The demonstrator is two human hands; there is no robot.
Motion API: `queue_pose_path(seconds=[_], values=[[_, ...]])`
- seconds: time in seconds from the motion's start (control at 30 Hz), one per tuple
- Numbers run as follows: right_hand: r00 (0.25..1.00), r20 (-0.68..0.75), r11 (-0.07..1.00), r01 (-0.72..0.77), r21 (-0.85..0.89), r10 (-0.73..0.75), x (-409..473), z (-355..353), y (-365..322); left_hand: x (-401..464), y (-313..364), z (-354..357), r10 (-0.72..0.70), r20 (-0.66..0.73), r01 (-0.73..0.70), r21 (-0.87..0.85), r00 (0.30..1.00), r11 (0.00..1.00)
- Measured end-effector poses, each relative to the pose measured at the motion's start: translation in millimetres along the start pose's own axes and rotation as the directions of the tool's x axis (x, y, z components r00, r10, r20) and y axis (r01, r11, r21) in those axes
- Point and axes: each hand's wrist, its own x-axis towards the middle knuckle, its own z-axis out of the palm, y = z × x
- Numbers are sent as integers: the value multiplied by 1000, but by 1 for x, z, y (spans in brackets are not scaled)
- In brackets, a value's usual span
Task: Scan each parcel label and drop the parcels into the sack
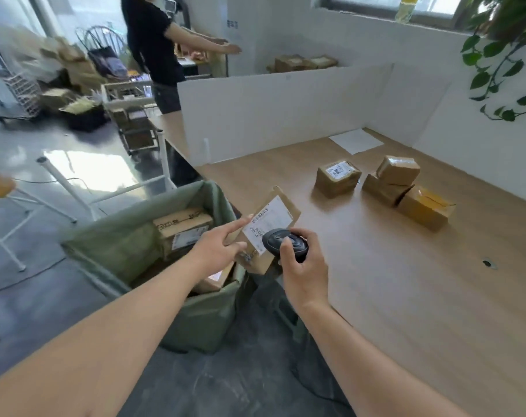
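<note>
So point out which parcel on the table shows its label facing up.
The lone parcel on the table, left of the other three. Its white label sits on top; the stacked trio beside it shows only brown cardboard and tape.

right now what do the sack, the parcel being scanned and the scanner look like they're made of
Sack: looks like soft woven or plastic fabric, matte green; its walls fold and sag.
Parcel in the left hand: brown corrugated cardboard by its look, matte, with a white paper label.
Scanner in the right hand: probably hard moulded plastic, dark grey with a slight sheen on its rounded top.
</note>
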Motion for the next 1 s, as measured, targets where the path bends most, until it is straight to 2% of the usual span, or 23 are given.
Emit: queue_pose_path(seconds=[0.17,0.47,0.67,1.0], values=[[997,76,1000,-25,-17,26,-19,91,-14,-18,-66,-80,-39,-56,41,34,998,999],[982,145,991,-110,-76,120,-47,222,-15,-24,-180,-188,-175,-44,179,120,984,976],[971,156,980,-163,-116,180,-45,254,2,-14,-225,-206,-238,-14,234,258,971,938],[946,126,948,-276,-162,297,-17,258,31,29,-252,-168,-176,-65,187,411,982,892]])
